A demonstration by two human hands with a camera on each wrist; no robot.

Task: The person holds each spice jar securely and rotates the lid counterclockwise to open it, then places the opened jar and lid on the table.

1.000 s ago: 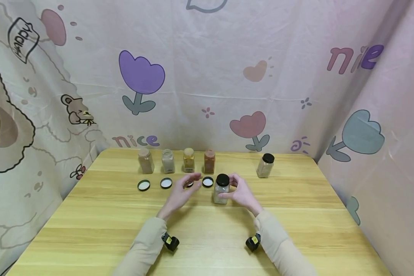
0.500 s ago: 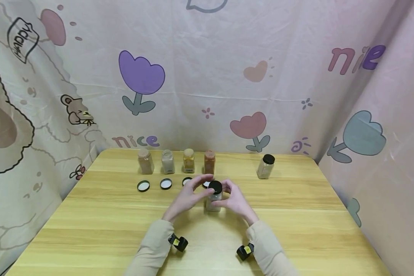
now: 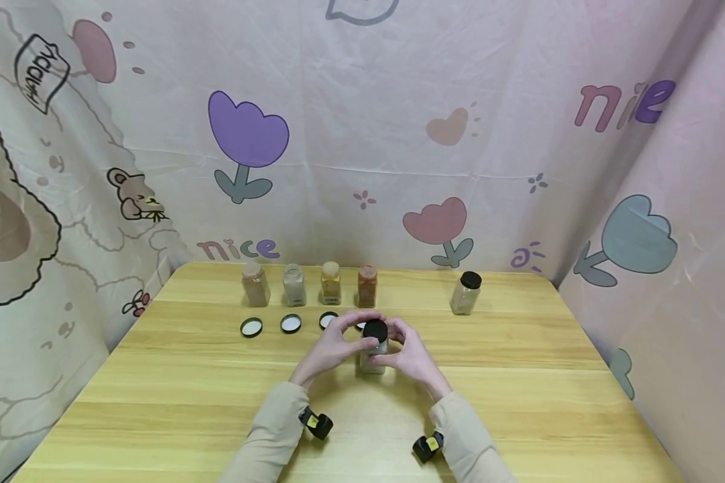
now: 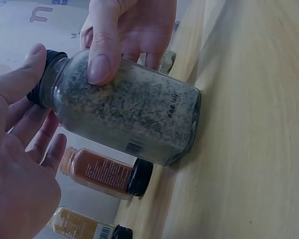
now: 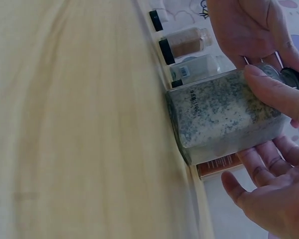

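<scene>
A clear spice jar of pale, dark-flecked seasoning stands upright near the middle of the table. My right hand grips its body, with the thumb in front and the fingers behind. Around the jar's black lid curl the thumb and fingers of my left hand. In the left wrist view, the left thumb presses against the lid's side. Part of the jar is hidden behind both hands in the head view.
Lidless jars stand in a row at the back: brownish, whitish, yellow, reddish. Upturned lids lie before them, one partly behind my left hand. A black-lidded jar stands at the right. A printed curtain hangs behind.
My right hand has brought the jar left and closer to me. My left hand has moved right, from beside the jar to its lid, and its fingers have closed round it.
</scene>
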